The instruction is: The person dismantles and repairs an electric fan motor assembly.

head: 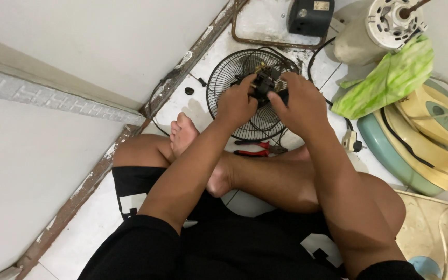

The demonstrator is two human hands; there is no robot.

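We sit cross-legged on the tiled floor (265, 21) with both hands raised over a black wire fan guard (234, 98) that lies flat in front of our feet. Our left hand (237, 103) and right hand (302, 103) meet on a small dark fan motor part (264, 85), held between them just above the guard's centre. The fingers (245, 85) of the left hand are curled closed on its left side, and the right hand's fingers are bent round its right side, so the part is gripped from both sides and mostly hidden by them.

At about 6 o'clock from the guard, red-handled pliers (252, 152) lie on the floor, just beyond our shin. At 12 o'clock stands a dark boxy unit (309, 15) inside a rusty metal frame (255, 40). At 1 to 2 o'clock a white motor housing (390, 23) leans over a green cloth (390, 78). At 3 o'clock sits a yellow and pale green fan base (431, 150), with a black cable running from it toward a white plug (351, 141) close to our right wrist. A white wall (79, 46) with a worn skirting edge closes off the 9 to 11 o'clock side.
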